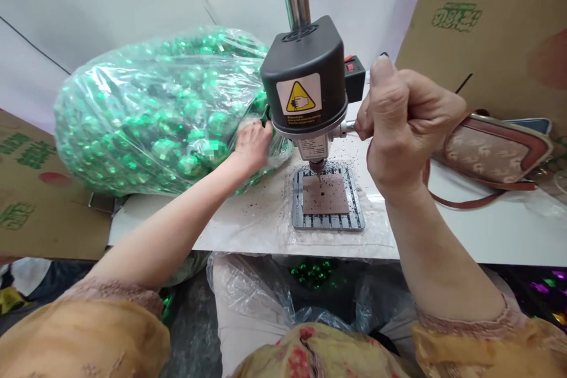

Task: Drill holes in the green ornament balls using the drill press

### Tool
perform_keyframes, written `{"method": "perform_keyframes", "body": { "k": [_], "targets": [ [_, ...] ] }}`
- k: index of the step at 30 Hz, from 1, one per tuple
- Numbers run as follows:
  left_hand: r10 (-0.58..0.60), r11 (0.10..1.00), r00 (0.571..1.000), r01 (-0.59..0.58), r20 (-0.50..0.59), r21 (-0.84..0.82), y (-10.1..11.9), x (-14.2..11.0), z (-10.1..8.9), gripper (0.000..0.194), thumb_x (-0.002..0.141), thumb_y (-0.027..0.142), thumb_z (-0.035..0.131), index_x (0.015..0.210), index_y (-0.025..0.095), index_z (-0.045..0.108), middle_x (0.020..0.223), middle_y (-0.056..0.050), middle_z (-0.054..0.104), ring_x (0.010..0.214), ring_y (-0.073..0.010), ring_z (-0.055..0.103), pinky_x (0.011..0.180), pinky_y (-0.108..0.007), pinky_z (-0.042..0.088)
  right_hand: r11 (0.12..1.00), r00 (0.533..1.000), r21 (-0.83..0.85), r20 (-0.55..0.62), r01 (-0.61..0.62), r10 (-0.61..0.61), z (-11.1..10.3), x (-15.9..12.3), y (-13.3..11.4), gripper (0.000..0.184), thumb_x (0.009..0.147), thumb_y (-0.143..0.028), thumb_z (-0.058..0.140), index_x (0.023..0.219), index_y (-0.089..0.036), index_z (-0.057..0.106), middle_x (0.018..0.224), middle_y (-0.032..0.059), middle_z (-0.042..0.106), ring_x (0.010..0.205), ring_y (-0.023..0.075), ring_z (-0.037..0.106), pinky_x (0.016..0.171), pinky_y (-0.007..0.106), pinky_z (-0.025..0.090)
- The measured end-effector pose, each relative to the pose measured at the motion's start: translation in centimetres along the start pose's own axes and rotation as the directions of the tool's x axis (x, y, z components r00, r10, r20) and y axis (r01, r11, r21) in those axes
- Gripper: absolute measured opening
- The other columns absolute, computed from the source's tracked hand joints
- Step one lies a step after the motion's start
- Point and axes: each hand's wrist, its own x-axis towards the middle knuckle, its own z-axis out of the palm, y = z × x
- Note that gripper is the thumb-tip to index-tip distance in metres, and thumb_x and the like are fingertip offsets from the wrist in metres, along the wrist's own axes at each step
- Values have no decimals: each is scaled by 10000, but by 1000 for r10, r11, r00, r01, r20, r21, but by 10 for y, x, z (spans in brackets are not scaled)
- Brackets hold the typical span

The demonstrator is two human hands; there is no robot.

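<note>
A small bench drill press (305,71) with a black head and a yellow warning sticker stands before me. My right hand (398,112) is wrapped round its feed handle (349,127), most of which the fist hides. Below the drill bit, a brown square board (325,195) with a dark hole lies on the slotted metal base (305,221). At the mouth of a clear plastic bag (133,77) full of shiny green faceted balls (166,150), my left hand (254,144) reaches in, slightly blurred. Its fingertips are hidden, and whether they hold a ball I cannot make out.
Dark shavings are scattered on the white table (257,230) round the base. A patterned pouch with a brown strap (487,150) lies at the right. Cardboard boxes (500,41) stand on both sides. Below the table edge, plastic over my lap holds more green balls (312,271).
</note>
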Motion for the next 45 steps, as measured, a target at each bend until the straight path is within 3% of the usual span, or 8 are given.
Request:
{"method": "perform_keyframes", "body": {
  "k": [12, 16, 18, 20, 23, 25, 33, 45],
  "targets": [
    [154, 981, 974, -170, -166, -91, 15, -66, -17, 434, 850, 296, 698, 1275, 276, 612, 1175, -108, 593, 1099, -290, 595, 927, -402, 510, 999, 999, 39, 32, -1, -1, -2, -1, -2, 482, 947, -324, 564, 510, -198, 404, 478, -50, 276, 419, 44, 344, 456, 283, 237],
    [55, 919, 953, -165, -297, -358, 33, -104, -6, 389, 844, 321, 726, 1225, 286, 654, 1132, -88, 579, 1025, -232, 620, 873, -359, 537, 999, 999, 41, 42, 15, -17, -2, -1, -4, 472, 943, -299, 558, 515, -197, 386, 489, -51, 248, 419, 39, 345, 459, 277, 244],
    [-109, 748, 975, -49, -196, -662, 50, -121, 4, 401, 834, 340, 737, 1212, 268, 625, 1123, -70, 584, 924, -175, 647, 756, -285, 555, 999, 999, 42, 38, 7, -8, -2, -1, -5, 472, 944, -271, 551, 512, -190, 378, 489, -55, 252, 415, 28, 344, 463, 268, 243],
    [-278, 414, 960, 151, 34, -898, 68, -133, 17, 447, 816, 406, 754, 1191, 250, 566, 1096, -50, 602, 778, -130, 662, 639, -247, 555, 999, 1000, 42, 28, -14, 13, -2, 0, -5, 472, 945, -232, 543, 507, -177, 376, 489, -60, 260, 419, 13, 351, 475, 257, 237],
    [-372, -49, 853, 376, 366, -925, 86, -141, 36, 541, 779, 503, 773, 1155, 233, 493, 983, -21, 647, 610, -115, 657, 545, -251, 550, 999, 999, 34, 23, -31, 31, -2, -1, -5, 471, 942, -212, 540, 503, -165, 376, 488, -65, 271, 427, -1, 361, 486, 245, 238],
    [-375, -165, 806, 429, 458, -888, 90, -140, 47, 568, 762, 511, 790, 1153, 219, 499, 873, -1, 660, 576, -114, 642, 512, -228, 514, 999, 999, 33, 22, -27, 26, -2, -1, -5, 471, 942, -241, 545, 508, -165, 378, 488, -67, 279, 425, -3, 360, 481, 240, 244],
    [-364, -126, 861, 333, 356, -934, 87, -126, 70, 610, 671, 435, 892, 1173, 216, 622, 1082, -56, 711, 963, -173, 674, 762, -251, 542, 1000, 999, 23, 37, -12, 11, -1, -1, -6, 468, 944, -273, 538, 521, -178, 360, 484, -66, 289, 417, 5, 352, 465, 251, 247],
    [-269, 91, 945, 216, 185, -972, 90, -117, 81, 428, 807, 499, 777, 1124, 222, 699, 1079, -65, 728, 998, -200, 679, 855, -308, 566, 996, 1000, 91, 15, -16, 15, 0, -1, -2, 497, 894, -397, 594, 513, -178, 362, 477, -65, 289, 417, 12, 336, 478, 269, 228]
  ]
}}
